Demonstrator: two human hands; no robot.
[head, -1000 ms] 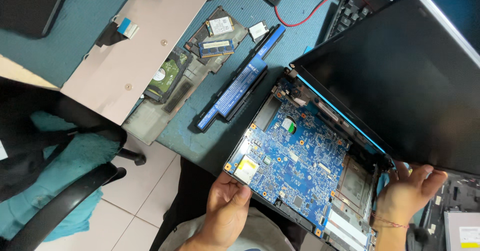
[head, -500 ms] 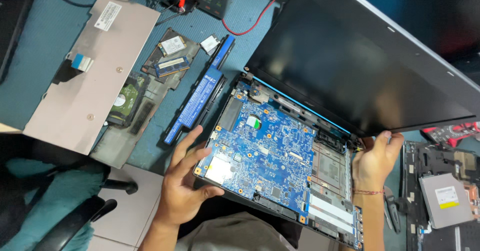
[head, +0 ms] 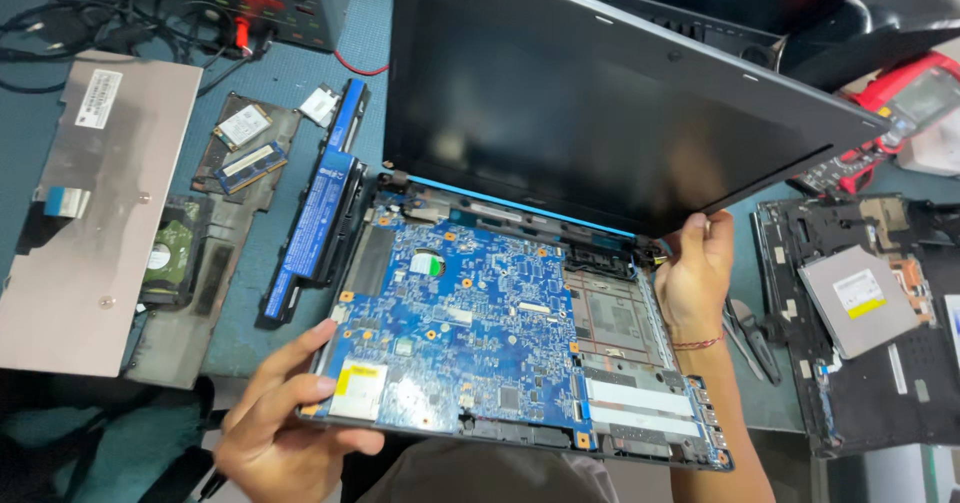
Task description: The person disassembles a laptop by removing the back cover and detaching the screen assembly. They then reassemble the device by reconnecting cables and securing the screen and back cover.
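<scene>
- The laptop base [head: 500, 333] lies near the middle of the worktop [head: 250, 333], already stripped, its blue motherboard [head: 455, 323] bare.
- Keyboard [head: 95, 213], battery [head: 315, 213] and optical drive [head: 855, 298] lie set aside.
- The left hand [head: 285, 423] grips the base's near-left corner; the right hand [head: 695, 273], fingers curled, holds the screen's [head: 600, 113] right edge.
- The board is still seated, so lifting it out looks left to do.

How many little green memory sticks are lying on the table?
2: one memory stick lies on the grey cover plate, the other memory stick just below it. More may be hidden.
</scene>
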